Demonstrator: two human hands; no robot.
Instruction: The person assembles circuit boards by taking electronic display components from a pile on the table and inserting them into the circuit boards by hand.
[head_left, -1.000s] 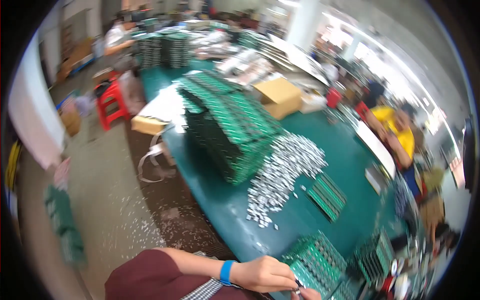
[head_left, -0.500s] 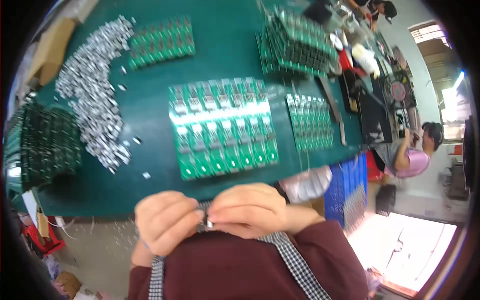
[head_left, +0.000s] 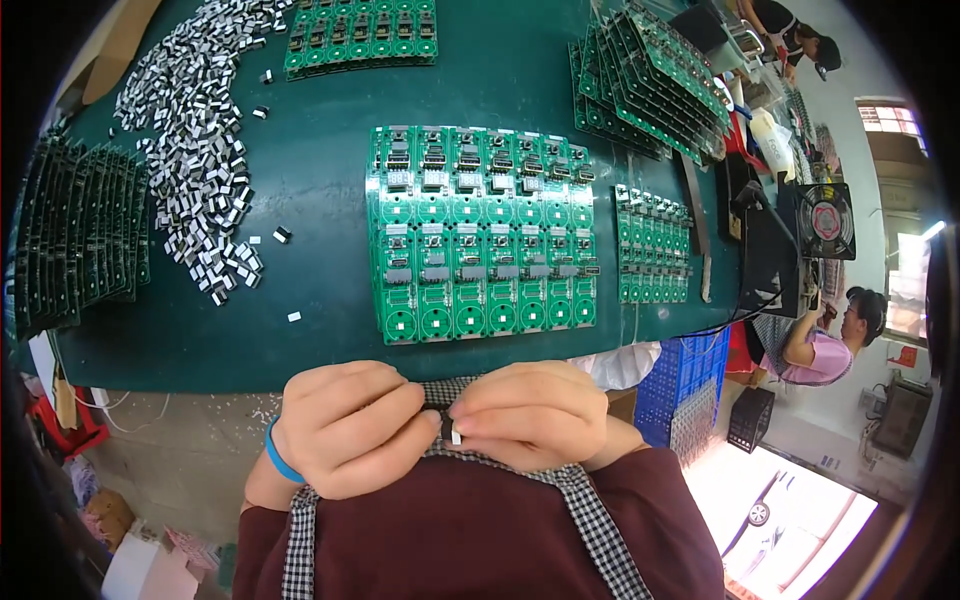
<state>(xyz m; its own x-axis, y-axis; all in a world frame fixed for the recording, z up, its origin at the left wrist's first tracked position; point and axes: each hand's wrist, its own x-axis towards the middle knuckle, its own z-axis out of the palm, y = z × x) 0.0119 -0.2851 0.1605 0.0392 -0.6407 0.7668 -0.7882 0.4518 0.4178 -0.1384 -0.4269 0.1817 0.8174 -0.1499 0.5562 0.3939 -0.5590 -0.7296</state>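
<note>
"Can you read any lettering from here?"

"None. That red sheet (head_left: pixel 903 356) on the wall (head_left: pixel 868 225) is too small, and the reddish emblem (head_left: pixel 838 224) on the fan (head_left: pixel 826 222) won't resolve."

"And the circuit boards (head_left: pixel 485 235) on the counter (head_left: pixel 320 270)?"

"Their markings are too tiny for me as well."

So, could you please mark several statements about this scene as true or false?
1. The right hand holds a small white piece. True.
2. A wristband circles the right wrist. False: the blue wristband is on the left wrist.
3. The pile of black-and-white components lies left of the central circuit-board panels. True.
4. The left hand lies on the circuit boards. False: the left hand is nearer the person.
5. The tabletop is green. True.
</note>
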